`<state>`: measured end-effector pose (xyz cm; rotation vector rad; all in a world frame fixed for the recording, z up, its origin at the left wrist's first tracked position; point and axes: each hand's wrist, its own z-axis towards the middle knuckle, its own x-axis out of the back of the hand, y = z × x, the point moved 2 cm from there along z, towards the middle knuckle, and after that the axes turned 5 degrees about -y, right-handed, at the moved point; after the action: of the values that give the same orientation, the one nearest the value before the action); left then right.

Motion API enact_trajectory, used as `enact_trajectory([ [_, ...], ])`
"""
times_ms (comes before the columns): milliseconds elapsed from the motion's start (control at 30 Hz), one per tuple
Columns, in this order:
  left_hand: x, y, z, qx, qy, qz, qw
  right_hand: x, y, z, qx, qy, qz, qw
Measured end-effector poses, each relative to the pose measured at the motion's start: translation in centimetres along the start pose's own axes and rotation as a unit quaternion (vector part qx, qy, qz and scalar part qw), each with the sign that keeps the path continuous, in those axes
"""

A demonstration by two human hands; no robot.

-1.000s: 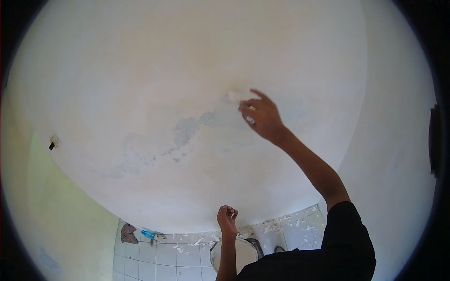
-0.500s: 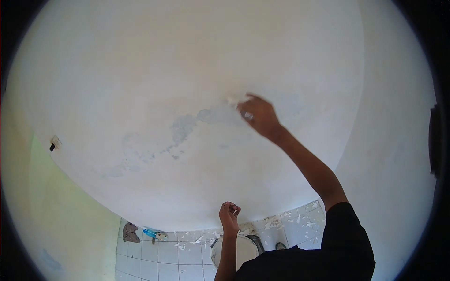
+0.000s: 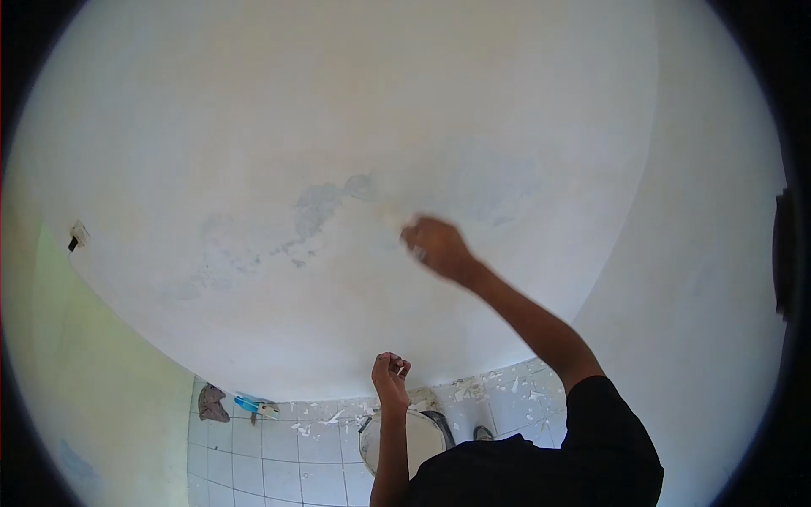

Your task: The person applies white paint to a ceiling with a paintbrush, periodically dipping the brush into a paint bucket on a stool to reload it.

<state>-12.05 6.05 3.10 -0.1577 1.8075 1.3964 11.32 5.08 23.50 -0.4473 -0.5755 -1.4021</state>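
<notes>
My right hand (image 3: pixel 439 248) is closed and blurred by motion, close to the white wall (image 3: pixel 473 93). A small pale tool (image 3: pixel 393 218), too smeared to name, sticks out at its fingertips against the wall. Up and to the left of this hand, a patch of grey, peeled plaster (image 3: pixel 317 207) trails down leftward. Low in the view, my left hand (image 3: pixel 390 378) is raised with its fingers curled together, and nothing shows in them. Beneath my left forearm stands a round bucket (image 3: pixel 425 435) with a pale top, partly hidden by the arm.
White flakes (image 3: pixel 312 429) litter the tiled floor (image 3: pixel 279 473) along the wall's foot. A brown cloth (image 3: pixel 213 404) and a blue-and-white item (image 3: pixel 256 406) lie at the left. A socket with a black plug (image 3: pixel 78 235) is on the wall. A dark object (image 3: pixel 783 253) borders the right side.
My right hand has swept down and to the left along the wall with the pale tool. The whole view has shifted slightly; my left hand keeps its curled shape.
</notes>
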Motion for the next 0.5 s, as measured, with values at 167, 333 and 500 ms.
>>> enact_trajectory([
  [167, 0.3, -0.1, 0.5, 0.011, 0.006, -0.011, 1.0, 9.2, 0.9, 6.0, 0.061, 0.234, -0.086, 0.966],
  [333, 0.7, -0.2, 0.5, 0.008, -0.002, 0.002, 1.0, -0.8, -0.8, 3.4, 0.066, 0.114, 0.008, 0.991],
  [500, 0.9, 0.6, -0.5, -0.011, -0.003, 0.002, 1.0, -3.7, -4.5, 2.7, 0.054, -0.082, 0.146, 0.984],
])
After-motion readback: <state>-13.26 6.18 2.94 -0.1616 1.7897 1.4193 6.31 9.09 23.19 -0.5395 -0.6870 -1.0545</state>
